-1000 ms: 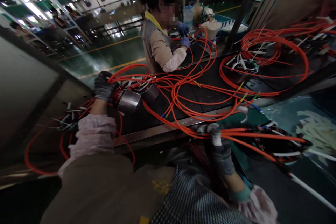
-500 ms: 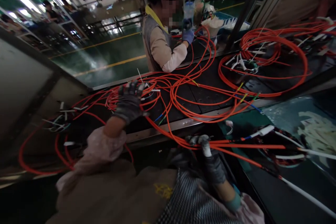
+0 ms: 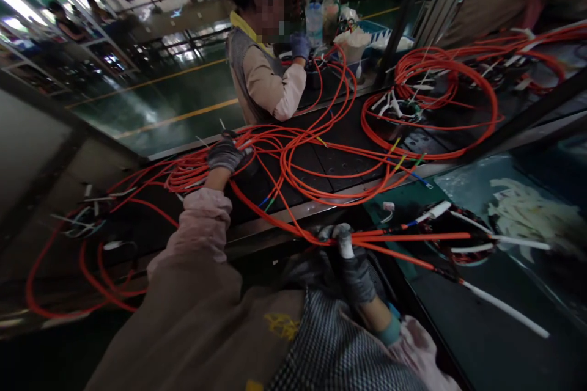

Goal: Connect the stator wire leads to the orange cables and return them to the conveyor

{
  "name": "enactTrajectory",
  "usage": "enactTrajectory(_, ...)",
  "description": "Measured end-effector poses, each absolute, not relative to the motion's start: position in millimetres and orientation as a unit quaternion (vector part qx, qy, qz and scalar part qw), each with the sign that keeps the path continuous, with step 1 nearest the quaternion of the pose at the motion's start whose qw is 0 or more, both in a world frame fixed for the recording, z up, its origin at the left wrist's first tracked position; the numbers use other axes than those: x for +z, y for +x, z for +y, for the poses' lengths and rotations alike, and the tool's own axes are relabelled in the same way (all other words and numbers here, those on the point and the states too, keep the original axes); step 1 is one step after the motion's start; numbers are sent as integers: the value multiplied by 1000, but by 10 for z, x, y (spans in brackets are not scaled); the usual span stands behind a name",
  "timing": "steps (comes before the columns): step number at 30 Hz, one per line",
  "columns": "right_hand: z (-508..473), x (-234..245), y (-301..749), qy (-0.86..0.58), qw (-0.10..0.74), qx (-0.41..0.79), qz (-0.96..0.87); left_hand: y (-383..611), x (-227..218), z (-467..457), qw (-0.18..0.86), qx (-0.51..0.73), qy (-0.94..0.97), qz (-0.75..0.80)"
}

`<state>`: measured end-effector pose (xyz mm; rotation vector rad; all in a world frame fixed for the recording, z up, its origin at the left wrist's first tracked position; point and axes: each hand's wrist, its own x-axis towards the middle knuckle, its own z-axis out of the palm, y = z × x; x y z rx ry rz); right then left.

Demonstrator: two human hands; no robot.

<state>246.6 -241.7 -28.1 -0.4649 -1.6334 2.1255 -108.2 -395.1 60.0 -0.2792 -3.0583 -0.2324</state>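
My left hand (image 3: pixel 224 154), in a grey glove, reaches out over the black belt (image 3: pixel 339 162) and is closed on a bundle of orange wires (image 3: pixel 192 171). My right hand (image 3: pixel 351 259), also gloved, is near my lap and grips a bunch of orange wires (image 3: pixel 403 237) that run right to a dark wound part (image 3: pixel 463 235) with white sleeves. Loops of orange wire (image 3: pixel 321 165) lie across the belt between the two hands.
A person in a grey vest (image 3: pixel 259 67) with blue gloves works at the far side of the belt. Another coil of orange wire (image 3: pixel 431 95) lies further right. A pile of white pieces (image 3: pixel 532 214) rests on the green surface at right. A metal rail (image 3: pixel 321 204) edges the belt.
My left hand let go of the metal cylinder part, moved right and forward, and closed on the orange wire bundle. My right hand kept its grip and shifted slightly left.
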Motion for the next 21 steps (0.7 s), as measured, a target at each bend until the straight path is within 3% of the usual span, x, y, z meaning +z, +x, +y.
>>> enactTrajectory(7, -2296, -204, 2835, -120, 232, 856, -445, -1387, 1038, -4434, 80, -142, -24, -986)
enactTrajectory(15, -2443, -231, 3197, -180, 231, 885, -361, -1197, 900, -4465, 119, 0, 13, -993)
enactTrajectory(21, -2471, -346, 3157, -177, 232, 885, -363, -1094, 902, -4198, 116, 52, -71, -989)
